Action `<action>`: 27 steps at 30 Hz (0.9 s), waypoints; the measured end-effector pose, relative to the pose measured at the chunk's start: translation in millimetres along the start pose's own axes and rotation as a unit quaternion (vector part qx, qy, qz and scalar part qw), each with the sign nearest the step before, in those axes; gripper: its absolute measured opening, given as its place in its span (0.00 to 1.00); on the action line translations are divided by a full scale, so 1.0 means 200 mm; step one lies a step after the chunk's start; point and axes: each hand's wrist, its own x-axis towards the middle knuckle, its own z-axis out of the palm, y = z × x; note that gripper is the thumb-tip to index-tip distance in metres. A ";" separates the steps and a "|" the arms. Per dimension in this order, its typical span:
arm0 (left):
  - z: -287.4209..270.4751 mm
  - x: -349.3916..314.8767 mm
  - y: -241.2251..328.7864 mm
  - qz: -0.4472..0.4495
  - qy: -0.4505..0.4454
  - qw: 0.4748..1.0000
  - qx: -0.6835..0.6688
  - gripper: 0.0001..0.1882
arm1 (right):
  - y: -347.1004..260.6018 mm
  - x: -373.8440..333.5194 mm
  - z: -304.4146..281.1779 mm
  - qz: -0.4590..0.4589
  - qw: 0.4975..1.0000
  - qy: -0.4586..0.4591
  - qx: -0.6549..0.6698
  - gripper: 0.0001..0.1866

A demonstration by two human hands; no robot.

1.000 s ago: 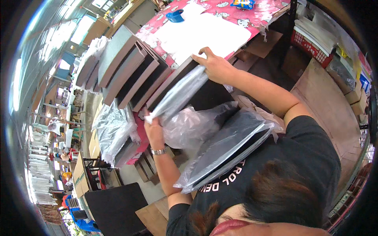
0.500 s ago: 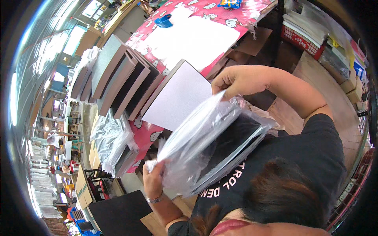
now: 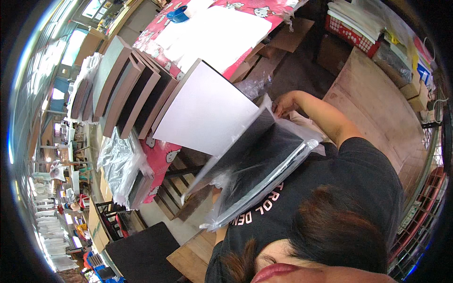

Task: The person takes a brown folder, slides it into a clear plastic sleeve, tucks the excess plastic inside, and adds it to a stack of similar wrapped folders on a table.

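A clear plastic bag [image 3: 243,162] with a flat dark panel [image 3: 264,155] inside it lies slanted across the front of my body. At the bag's far right corner is my right hand [image 3: 284,104], its fingers bent and closed at the plastic edge. My left hand is behind the bag; only a bit of it [image 3: 216,194] shows beside the lower left edge, and its fingers are hidden. Just beyond the bag, a board with a white face [image 3: 205,111] leans at the end of a row of thick grey-brown boards [image 3: 127,89].
A pink patterned cloth [image 3: 163,153] covers the table, with white sheets [image 3: 226,35] and a blue tape dispenser [image 3: 177,14] on top. Plastic-wrapped panels [image 3: 123,162] hang over its left side. A black board [image 3: 141,252] lies lower left; a red basket [image 3: 351,33] stands far right.
The bag has come down flat over the dark panel. My right hand has lowered to its far corner, and my left hand has gone behind the plastic. The view has shifted slightly.
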 end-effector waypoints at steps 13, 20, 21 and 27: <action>-0.39 -0.68 0.84 0.375 0.167 0.907 -0.097 0.26 | -0.25 0.00 0.67 -0.037 0.835 -0.142 -0.530 0.38; 0.28 -0.84 0.99 0.366 -0.087 0.921 0.103 0.24 | -1.01 -0.02 1.18 -0.448 0.781 0.040 -0.434 0.35; 0.40 -0.81 1.01 0.354 -0.147 0.920 0.089 0.24 | -1.07 -0.09 1.25 -0.567 0.742 0.042 -0.355 0.37; 0.56 -0.86 1.07 0.423 -0.154 0.893 0.025 0.38 | -1.29 -0.33 1.14 -0.414 0.854 0.074 -0.306 0.40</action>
